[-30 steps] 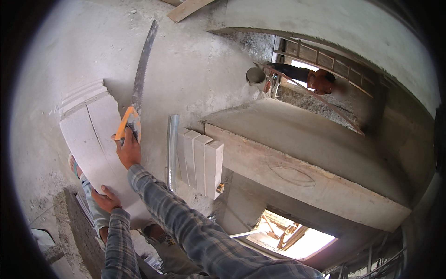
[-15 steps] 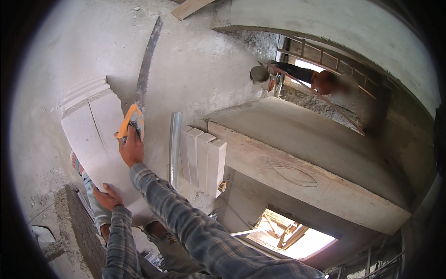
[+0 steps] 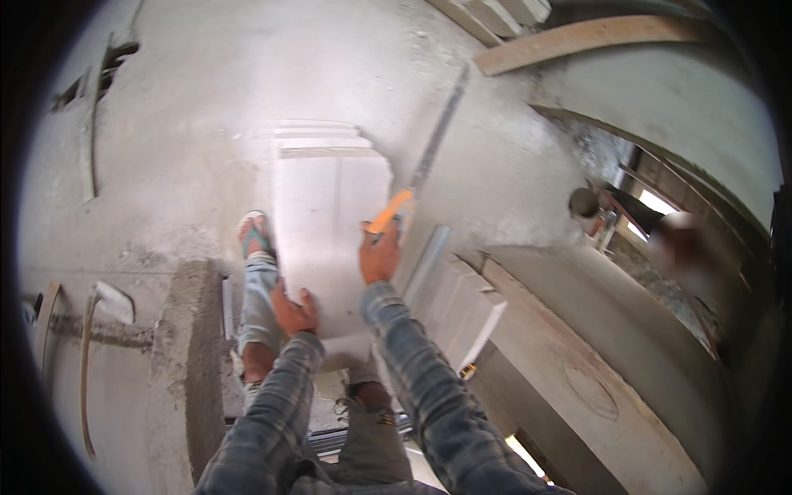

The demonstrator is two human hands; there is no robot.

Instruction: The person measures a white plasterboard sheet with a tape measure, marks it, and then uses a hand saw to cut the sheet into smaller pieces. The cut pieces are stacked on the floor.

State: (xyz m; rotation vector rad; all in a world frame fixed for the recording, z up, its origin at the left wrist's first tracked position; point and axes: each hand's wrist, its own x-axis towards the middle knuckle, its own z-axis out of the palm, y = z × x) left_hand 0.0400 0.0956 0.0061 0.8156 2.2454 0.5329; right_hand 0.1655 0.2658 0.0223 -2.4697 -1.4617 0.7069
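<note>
A bare concrete floor (image 3: 198, 107), dusty and pale, spreads across the site, washed brightest at 12 o'clock. At 10 o'clock, a dark, ragged gap (image 3: 115, 66) breaks the surface. A smooth grey wall (image 3: 652, 99) curves in at 2 o'clock, while daylight cuts through an opening (image 3: 657, 202) near 3. A broad concrete ledge (image 3: 561, 355) angles away at 4 o'clock; at 5, a window (image 3: 528, 458) glows white. Rough concrete (image 3: 186, 355) rises at 8 o'clock.

The saw blade (image 3: 439, 128) is blurred, the right hand (image 3: 380, 254) partly hiding its handle (image 3: 390, 212).
</note>
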